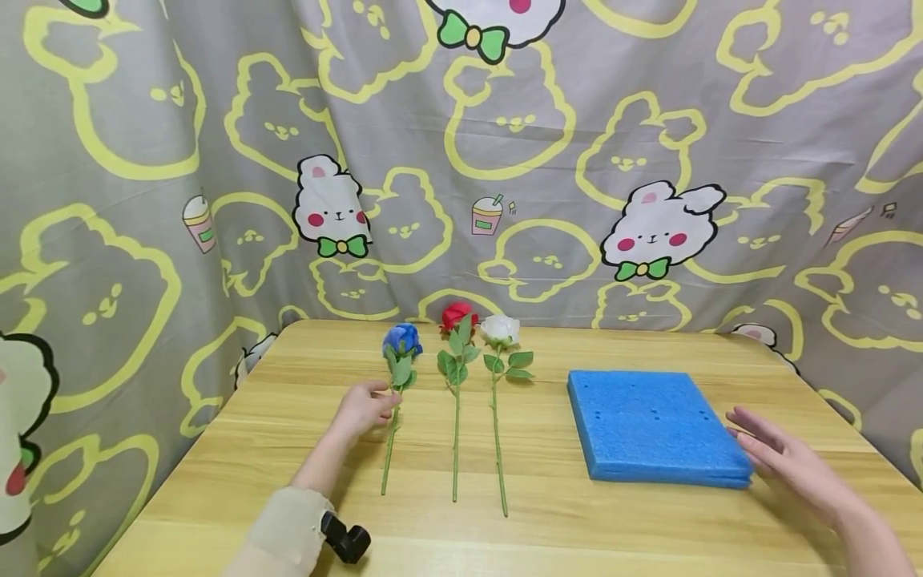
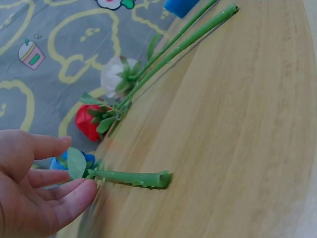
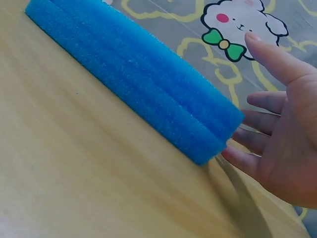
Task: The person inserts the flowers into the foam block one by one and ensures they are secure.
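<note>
No words, numbers or brands can be read in any view. On the curtain [image 1: 425,140], one printed cup [image 1: 487,215] near twelve o'clock in the head view — and another cup [image 1: 198,223] just past nine — each carry a small green label [image 1: 484,227]; any lettering there is too small to tell.

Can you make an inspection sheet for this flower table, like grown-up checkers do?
Surface: wooden table.
Job's things: blue rose, red rose and white rose lie left to right; foam with small holes lies right of them.
Clutter: nothing seen.
Grips: left grip at the blue rose's stem, right grip beside the foam; both open, contact unclear.
Cables: nothing seen.
Surroundings: patterned curtain behind.
</note>
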### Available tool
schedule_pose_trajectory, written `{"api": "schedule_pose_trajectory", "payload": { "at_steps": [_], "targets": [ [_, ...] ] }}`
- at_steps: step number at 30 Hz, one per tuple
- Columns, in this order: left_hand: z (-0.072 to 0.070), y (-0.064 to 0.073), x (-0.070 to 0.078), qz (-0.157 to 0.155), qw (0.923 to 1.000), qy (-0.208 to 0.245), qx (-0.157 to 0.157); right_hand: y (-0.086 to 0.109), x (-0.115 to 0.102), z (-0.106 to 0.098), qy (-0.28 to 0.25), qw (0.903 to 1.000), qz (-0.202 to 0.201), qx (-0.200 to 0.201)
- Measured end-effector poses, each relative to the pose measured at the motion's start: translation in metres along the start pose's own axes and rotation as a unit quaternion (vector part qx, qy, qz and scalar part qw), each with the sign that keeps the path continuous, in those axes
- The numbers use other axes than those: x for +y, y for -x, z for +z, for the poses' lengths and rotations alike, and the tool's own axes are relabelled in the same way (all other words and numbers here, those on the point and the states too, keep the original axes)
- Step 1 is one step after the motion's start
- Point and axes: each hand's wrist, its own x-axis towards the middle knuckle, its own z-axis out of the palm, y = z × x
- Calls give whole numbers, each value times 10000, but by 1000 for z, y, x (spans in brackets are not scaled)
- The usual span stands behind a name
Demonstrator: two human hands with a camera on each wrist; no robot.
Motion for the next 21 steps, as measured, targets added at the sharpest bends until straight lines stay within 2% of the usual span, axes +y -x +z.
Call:
{"api": "schedule_pose_trajectory", "payload": {
  "at_steps": [4,6,8,13,18,21],
  "targets": [
    [5,-2,0,12,10000,-47,-42,5,6,3,-1034,9942,-66,-295],
    [7,-3,-1,2,9999,-135,-29,6,7,5,-1351,9903,15,-329],
    [8,-3,-2,-25,9997,-247,18,6,6,6,-1364,9900,97,-342],
    [10,-5,-2,-93,9978,-592,275,2,2,7,-964,9946,196,-345],
    [13,-6,1,-42,9917,-1199,459,3,2,6,-838,9955,251,-368],
    [15,-8,3,-85,9902,-1305,494,6,3,7,-813,9958,302,-283]
  ]
}}
